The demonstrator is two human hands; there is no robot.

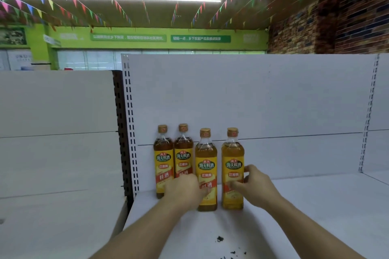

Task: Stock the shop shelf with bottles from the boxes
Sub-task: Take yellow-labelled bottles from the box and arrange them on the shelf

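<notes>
Several amber bottles with yellow labels and gold caps stand upright on the white shelf (pixel 315 206). Two of them (pixel 163 160) (pixel 183 153) are at the back by the panel. Two others stand nearer the front. My left hand (pixel 185 191) grips the lower part of the front left bottle (pixel 206 166). My right hand (pixel 256 187) holds the front right bottle (pixel 232 166) low down, fingers curled round its side. No boxes are in view.
A white back panel (pixel 252 101) rises behind the bottles, with slotted uprights (pixel 130 132) on the left and on the right (pixel 368 115). A lower white shelf unit (pixel 56 132) stands to the left. Dark crumbs (pixel 221 238) lie on the shelf front.
</notes>
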